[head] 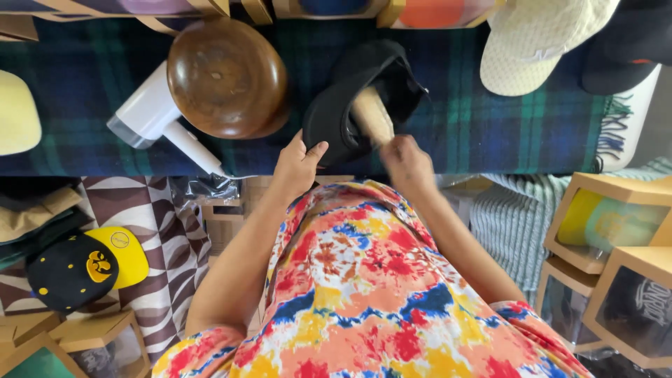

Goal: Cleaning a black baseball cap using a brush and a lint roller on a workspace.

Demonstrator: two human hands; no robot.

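The black cap (364, 98) lies on the plaid blanket (490, 126) that covers the table, just in front of the person and between a brown wooden hat block (227, 77) and a cream cap (539, 42).

Head view: the left hand (297, 164) is closed on the near edge of the black cap, thumb on top of the fabric. The right hand (406, 161) is wrapped around a pale brush (371, 115), whose head sits inside the cap's opening; the hand and brush are blurred. A white hand steamer (154, 115) lies on the blanket, touching the left side of the wooden hat block. 1 pale yellow cap (17, 112) shows at the left edge of the blanket, and 1 dark cap (630, 49) sits at the far right, beside the cream cap. Below the table, to the left, a black cap with a yellow brim (84, 266) rests on a brown and white patterned cloth (154, 224). To the right stand wooden boxes (616, 231) with clear fronts, caps visible inside. The person wears a tie-dye shirt (364, 294) in red, yellow and blue.
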